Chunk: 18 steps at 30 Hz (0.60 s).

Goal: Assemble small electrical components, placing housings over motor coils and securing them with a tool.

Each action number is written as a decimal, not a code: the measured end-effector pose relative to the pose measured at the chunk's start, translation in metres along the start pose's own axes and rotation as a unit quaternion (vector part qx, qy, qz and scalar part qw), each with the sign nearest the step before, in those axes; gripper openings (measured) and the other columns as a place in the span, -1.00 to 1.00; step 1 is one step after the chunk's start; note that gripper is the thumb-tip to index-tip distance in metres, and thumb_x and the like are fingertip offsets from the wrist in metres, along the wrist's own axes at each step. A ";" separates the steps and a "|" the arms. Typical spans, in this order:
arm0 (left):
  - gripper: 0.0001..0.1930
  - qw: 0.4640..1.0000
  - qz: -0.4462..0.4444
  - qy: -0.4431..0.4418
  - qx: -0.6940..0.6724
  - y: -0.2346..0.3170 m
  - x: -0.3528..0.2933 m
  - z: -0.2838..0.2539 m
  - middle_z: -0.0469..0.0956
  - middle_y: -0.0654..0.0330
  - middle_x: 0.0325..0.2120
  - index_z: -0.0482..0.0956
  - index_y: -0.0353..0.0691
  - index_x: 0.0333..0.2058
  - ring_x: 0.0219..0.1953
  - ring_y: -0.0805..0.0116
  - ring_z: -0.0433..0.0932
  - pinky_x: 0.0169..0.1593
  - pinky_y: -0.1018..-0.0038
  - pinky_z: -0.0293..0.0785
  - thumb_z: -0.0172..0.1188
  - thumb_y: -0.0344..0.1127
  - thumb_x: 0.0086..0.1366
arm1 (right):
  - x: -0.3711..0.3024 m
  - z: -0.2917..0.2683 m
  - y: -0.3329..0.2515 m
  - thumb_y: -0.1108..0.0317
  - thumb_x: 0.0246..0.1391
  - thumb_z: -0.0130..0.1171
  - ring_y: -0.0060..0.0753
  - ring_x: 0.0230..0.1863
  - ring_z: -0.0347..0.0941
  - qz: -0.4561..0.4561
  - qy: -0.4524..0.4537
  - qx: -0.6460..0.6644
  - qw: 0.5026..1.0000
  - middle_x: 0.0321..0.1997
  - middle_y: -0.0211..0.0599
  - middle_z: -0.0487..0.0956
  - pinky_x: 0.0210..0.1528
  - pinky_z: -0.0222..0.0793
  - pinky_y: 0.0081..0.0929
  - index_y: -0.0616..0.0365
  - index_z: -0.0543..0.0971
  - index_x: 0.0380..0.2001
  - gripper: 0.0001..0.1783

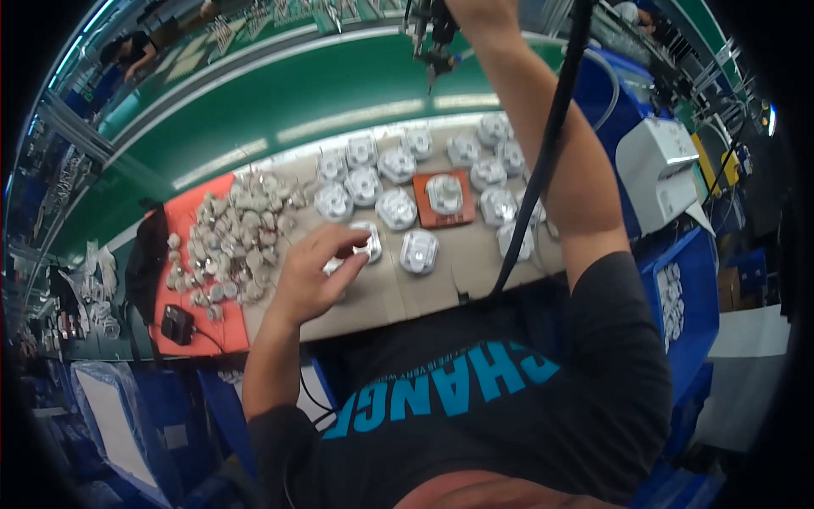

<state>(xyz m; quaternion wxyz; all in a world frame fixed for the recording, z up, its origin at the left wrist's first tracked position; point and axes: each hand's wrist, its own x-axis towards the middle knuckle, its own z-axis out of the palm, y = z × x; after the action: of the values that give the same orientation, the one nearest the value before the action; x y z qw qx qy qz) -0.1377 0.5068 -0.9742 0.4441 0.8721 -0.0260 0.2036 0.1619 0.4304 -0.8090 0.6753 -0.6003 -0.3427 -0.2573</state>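
My left hand is over the near part of the bench, with thumb and forefinger apart. Its fingertips are beside a silver metal housing, and whether they touch it cannot be made out. My right hand is raised high at the top edge, next to a dark hanging tool with a narrow tip pointing down; its fingers are cut off by the picture's edge. A silver housing with a pale piece on it sits in an orange square fixture in the middle of the bench.
Several similar housings stand around the fixture. A heap of small greyish parts lies on an orange mat at left, near a small black box. A black cable crosses before my right arm. Blue bins flank the bench.
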 end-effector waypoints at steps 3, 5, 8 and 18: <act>-0.75 1.000 -0.001 -0.021 -0.020 0.153 0.108 0.013 0.64 0.12 -0.29 0.64 -0.33 -0.09 -0.29 0.35 0.64 -0.22 0.50 0.54 0.31 -0.55 0.23 | 0.150 -0.110 -0.055 0.13 0.30 0.23 -0.58 -0.38 0.40 -0.037 0.019 0.029 0.999 -0.38 -0.46 0.50 -0.26 0.34 -0.53 0.16 0.51 -0.19 -0.70; -0.77 0.998 0.009 -0.036 -0.056 0.219 0.164 0.028 0.64 0.13 -0.30 0.65 -0.35 -0.11 -0.31 0.36 0.64 -0.22 0.50 0.54 0.30 -0.55 0.24 | 0.209 -0.197 -0.105 0.15 0.32 0.21 -0.66 -0.40 0.34 -0.007 0.015 0.050 0.999 -0.41 -0.52 0.46 -0.31 0.28 -0.59 0.12 0.51 -0.24 -0.74; -0.78 0.998 -0.020 -0.012 -0.055 0.264 0.204 0.040 0.64 0.13 -0.30 0.65 -0.36 -0.12 -0.34 0.38 0.62 -0.24 0.51 0.52 0.31 -0.52 0.24 | 0.252 -0.244 -0.116 0.16 0.30 0.25 -0.67 -0.52 0.34 0.043 -0.032 0.195 0.979 -0.46 -0.55 0.44 -0.45 0.27 -0.65 0.10 0.50 -0.21 -0.74; -0.80 0.998 -0.032 0.002 -0.059 0.487 0.368 0.076 0.63 0.15 -0.36 0.66 -0.33 -0.14 -0.39 0.42 0.60 -0.28 0.52 0.51 0.30 -0.52 0.24 | 0.448 -0.410 -0.178 0.33 0.22 0.33 -0.60 -0.45 0.45 0.058 -0.117 0.185 0.974 -0.33 -0.36 0.60 -0.33 0.36 -0.63 0.17 0.51 0.03 -0.64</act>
<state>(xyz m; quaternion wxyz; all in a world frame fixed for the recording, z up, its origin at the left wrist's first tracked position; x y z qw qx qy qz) 0.1141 0.2025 -0.5031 0.5015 0.8441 -0.0089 0.1895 0.3732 0.0283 -0.3682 0.7436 -0.5098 -0.4256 -0.0778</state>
